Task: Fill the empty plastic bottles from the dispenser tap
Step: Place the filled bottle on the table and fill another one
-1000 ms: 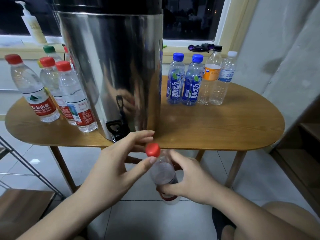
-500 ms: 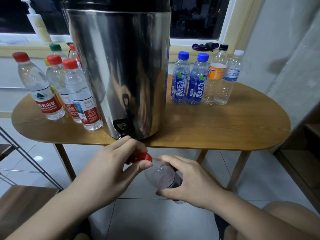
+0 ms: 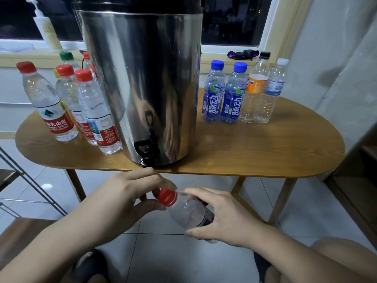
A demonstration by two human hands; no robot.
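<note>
Working the red cap (image 3: pixel 167 198) of a clear plastic bottle (image 3: pixel 190 214), low in front of the dispenser tap (image 3: pixel 145 153).
Pinches the cap between thumb and fingers of the left hand (image 3: pixel 122 201); wraps the right hand (image 3: pixel 221 218) round the bottle body, fingers curled on it. Holds the bottle in the air below the wooden table (image 3: pixel 265 156) edge, tilted, long axis from cap at upper left to base at lower right, base hidden by the right hand. Tap above and slightly left of the cap, at the foot of the steel dispenser (image 3: pixel 142 78), spout at the table edge; nearer to it, the left hand. Probably calls for cap off, then neck swung upright under the spout. Cannot tell fill level or twist direction.
</note>
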